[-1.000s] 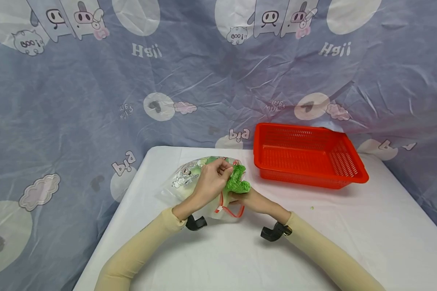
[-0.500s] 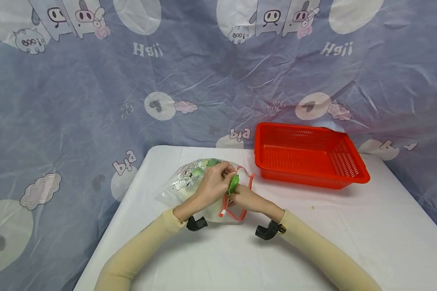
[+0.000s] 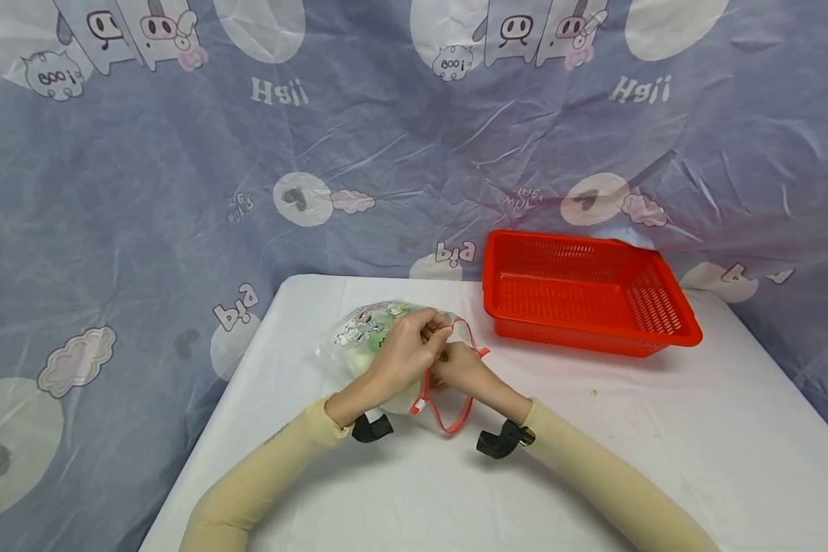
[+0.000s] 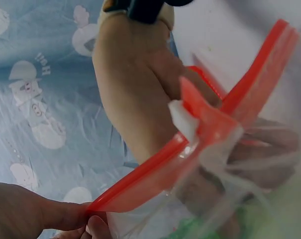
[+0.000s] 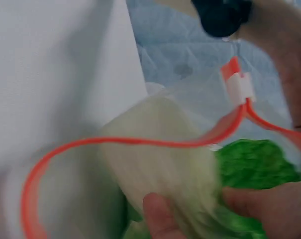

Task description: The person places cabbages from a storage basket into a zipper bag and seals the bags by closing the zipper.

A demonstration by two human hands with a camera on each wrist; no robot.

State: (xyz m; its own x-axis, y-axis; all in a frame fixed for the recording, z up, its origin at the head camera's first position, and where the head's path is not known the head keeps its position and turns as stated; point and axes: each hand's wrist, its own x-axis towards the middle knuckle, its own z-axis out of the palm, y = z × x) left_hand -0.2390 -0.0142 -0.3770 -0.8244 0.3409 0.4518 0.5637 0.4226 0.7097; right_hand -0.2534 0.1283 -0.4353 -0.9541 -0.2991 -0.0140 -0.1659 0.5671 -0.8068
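A clear zip bag [image 3: 362, 337] with a red-edged mouth [image 3: 458, 422] and cartoon prints lies on the white table, with green and pale vegetables inside. My left hand [image 3: 407, 345] pinches the red edge, as the left wrist view shows at the left fingers [image 4: 65, 214]. A white slider [image 5: 240, 88] sits at one corner of the mouth. Reaching through the opening, my right hand [image 3: 465, 372] has thumb and finger on a pale cabbage [image 5: 162, 129]. Crinkled green leaf [image 5: 257, 162] shows behind the right thumb [image 5: 245, 199]. The other right fingers are mostly hidden.
At the back right stands a red perforated plastic basket [image 3: 559, 295]. A small green scrap [image 3: 594, 392] lies on the white table [image 3: 559, 498]. Behind the table hangs a blue-grey printed cloth [image 3: 400, 138].
My right hand has moved left and deeper into the bag, and the green leaf that stuck out of the mouth is now inside. My left hand stays at the red edge.
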